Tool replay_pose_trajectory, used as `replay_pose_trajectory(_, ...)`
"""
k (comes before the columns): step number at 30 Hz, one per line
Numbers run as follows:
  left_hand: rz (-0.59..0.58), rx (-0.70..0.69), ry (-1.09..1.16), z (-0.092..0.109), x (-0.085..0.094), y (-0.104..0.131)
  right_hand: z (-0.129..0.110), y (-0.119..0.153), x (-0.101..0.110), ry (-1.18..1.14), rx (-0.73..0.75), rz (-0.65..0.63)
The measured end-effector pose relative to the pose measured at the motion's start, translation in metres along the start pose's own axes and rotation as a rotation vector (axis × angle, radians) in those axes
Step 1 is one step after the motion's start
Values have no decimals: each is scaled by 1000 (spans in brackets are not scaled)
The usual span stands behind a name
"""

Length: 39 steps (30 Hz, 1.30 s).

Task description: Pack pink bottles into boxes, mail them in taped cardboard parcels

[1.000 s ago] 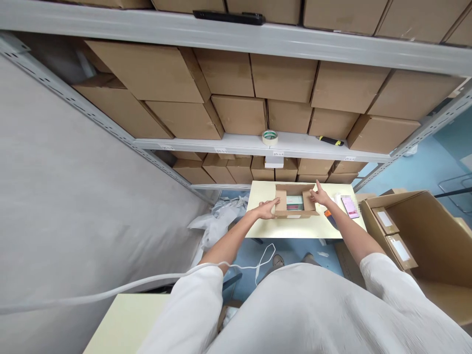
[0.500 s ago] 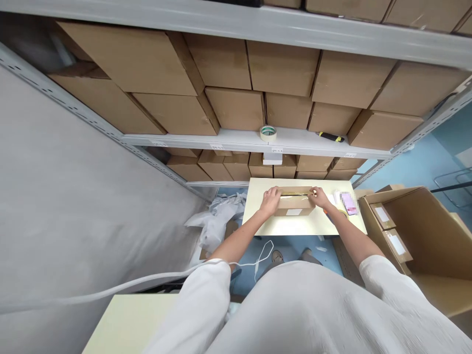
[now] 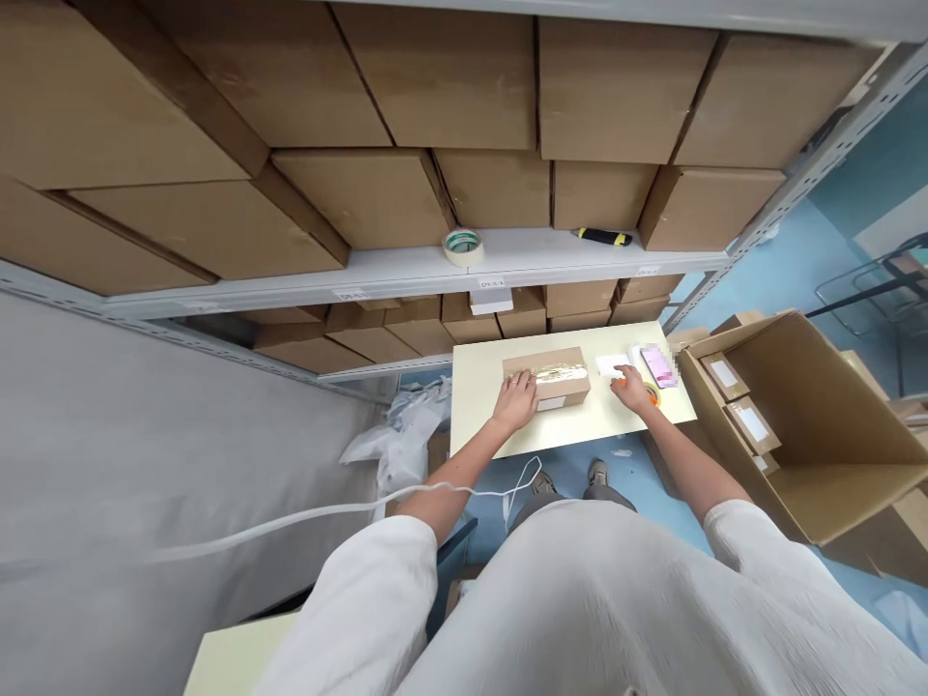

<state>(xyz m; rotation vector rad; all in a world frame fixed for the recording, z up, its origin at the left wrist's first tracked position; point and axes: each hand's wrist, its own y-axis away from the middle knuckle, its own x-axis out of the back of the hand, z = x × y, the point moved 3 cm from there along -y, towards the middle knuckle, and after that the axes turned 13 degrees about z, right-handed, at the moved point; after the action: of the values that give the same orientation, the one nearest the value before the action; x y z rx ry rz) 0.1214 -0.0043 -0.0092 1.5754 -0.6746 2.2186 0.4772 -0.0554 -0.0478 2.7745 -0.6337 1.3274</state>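
Note:
A small closed cardboard box point(image 3: 572, 384) lies on the pale table, with shiny clear tape along its top and a white label on its near side. My left hand point(image 3: 516, 400) rests on the box's left end, fingers spread flat. To the right of the box, my right hand point(image 3: 629, 389) is curled over an orange tape dispenser, partly hidden beneath it. A yellow roll of tape point(image 3: 653, 393) shows beside that hand. White paper point(image 3: 611, 364) lies just beyond the fingers, and a phone with a pink screen point(image 3: 658, 367) is farther right.
Shelves full of cardboard boxes point(image 3: 464, 92) rise behind the table point(image 3: 478, 425). A tape roll point(image 3: 463, 246) and a utility knife point(image 3: 603, 237) lie on one shelf. A large open carton point(image 3: 833, 425) holds several labelled boxes at right. A white cable point(image 3: 319, 510) crosses at left.
My right hand has left the box and moved right to the tape dispenser. The box's top, gapped before, now appears closed and taped. My left hand lies flatter on it. The view has shifted.

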Motion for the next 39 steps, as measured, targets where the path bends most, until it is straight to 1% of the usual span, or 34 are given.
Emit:
replay_pose_trajectory(2,11,24,-5,3,-3,-1,26,6,17,112,-88,-17)
replay_pose_trajectory(4,21,47,-11,6,-5,-2,45,12,29,220,-140,-64)
replay_pose_trajectory(7,29,61,-14,8,-9,-4,60,20,35,335,-181,-180)
replay_pose_trajectory(10,27,55,-11,9,-10,-3,65,25,30,417,-207,-266)
replay_pose_trajectory(14,24,67,-19,9,-11,-2,65,29,20,490,-186,-313)
replay_pose_trajectory(17,14,77,-30,9,-12,-2,66,33,16,499,-168,-334)
replay_pose_trajectory(20,-4,74,-36,10,-12,-2,64,34,18,470,-151,-308)
replay_pose_trajectory(23,-17,81,-44,10,-11,-3,57,27,31,394,-143,-225)
replay_pose_trajectory(25,-14,88,-43,11,-10,-4,49,17,44,286,-161,-168)
replay_pose_trajectory(28,-7,93,-26,12,-7,-5,27,-7,67,8,-185,-104)
replay_pose_trajectory(30,-8,93,-11,12,-6,-6,3,-26,79,-200,-148,-93)
replay_pose_trajectory(32,-3,91,5,11,-4,-6,-27,-43,86,-349,-87,-130)
replay_pose_trajectory(33,2,88,14,10,-3,-6,-43,-51,87,-401,-70,-166)
replay_pose_trajectory(35,16,79,34,7,-1,-5,-76,-63,80,-475,-46,-252)
replay_pose_trajectory(37,24,58,55,2,2,-3,-108,-70,66,-524,-14,-342)
replay_pose_trajectory(39,27,25,79,-3,5,0,-135,-72,47,-556,3,-435)
